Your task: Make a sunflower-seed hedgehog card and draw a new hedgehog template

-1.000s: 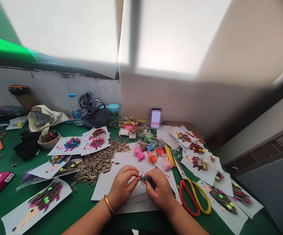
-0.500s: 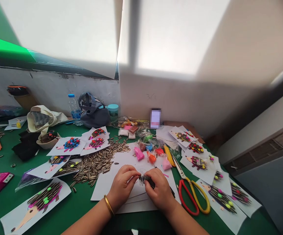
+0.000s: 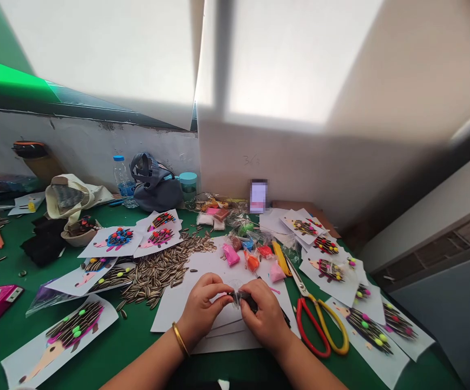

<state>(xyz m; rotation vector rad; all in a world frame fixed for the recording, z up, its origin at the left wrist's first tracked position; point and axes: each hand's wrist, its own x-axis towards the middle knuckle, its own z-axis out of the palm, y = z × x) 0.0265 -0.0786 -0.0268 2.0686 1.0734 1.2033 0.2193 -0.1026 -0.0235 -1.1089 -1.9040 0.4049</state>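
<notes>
My right hand point(image 3: 266, 315) is closed around a small clear bag of black modelling clay point(image 3: 250, 301), above the white paper sheets point(image 3: 174, 309). My left hand point(image 3: 203, 304) pinches at the open end of the bag, where a dark bit of clay shows at the fingertips. Past my hands lie several small bags of clay, among them a pink clay bag point(image 3: 230, 254), an orange clay bag point(image 3: 252, 262) and a light pink clay bag point(image 3: 276, 272). Sunflower seeds point(image 3: 157, 276) are heaped to the left of the paper.
Scissors point(image 3: 314, 319) with red and yellow handles lie right of my hand, beside a yellow cutter point(image 3: 281, 259). Seed-covered hedgehog cards point(image 3: 68, 336) lie on both sides. A phone point(image 3: 258, 196) leans on the wall; a water bottle point(image 3: 124, 184) and a grey bag point(image 3: 156, 187) stand behind.
My left fingertips have shifted slightly at the bag's mouth, and more dark clay shows between them. My right hand keeps its hold in the same place.
</notes>
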